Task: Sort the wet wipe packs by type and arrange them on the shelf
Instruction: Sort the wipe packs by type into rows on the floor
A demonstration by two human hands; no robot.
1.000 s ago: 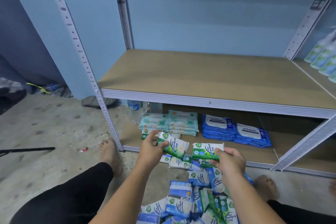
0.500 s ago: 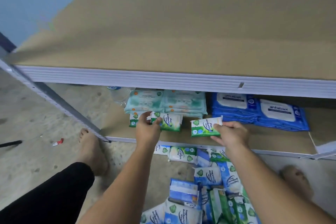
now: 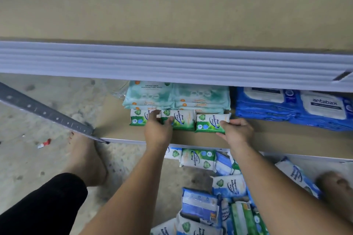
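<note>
On the bottom shelf board point(image 3: 267, 139), three small green-and-white pine wipe packs lie in a row. My left hand point(image 3: 157, 131) grips the middle green pack point(image 3: 181, 120). My right hand point(image 3: 236, 131) grips the right green pack point(image 3: 210, 123). A third green pack point(image 3: 137, 119) lies at the left, free. Behind them sit stacked pale teal packs point(image 3: 175, 97). Stacked blue antabax packs point(image 3: 298, 108) fill the shelf's right side. A loose heap of mixed green and blue packs point(image 3: 219, 192) lies on the floor below my arms.
The upper shelf board point(image 3: 172, 5) and its grey front beam point(image 3: 172, 63) hang close above the hands. A grey perforated upright point(image 3: 47, 114) slants at left. My bare feet point(image 3: 86, 158) rest on the concrete floor. A small red-and-white scrap point(image 3: 44, 143) lies at left.
My head has dropped closer to the bottom shelf. Both hands have carried their green packs forward and set them down on the shelf in a row beside the first green pack.
</note>
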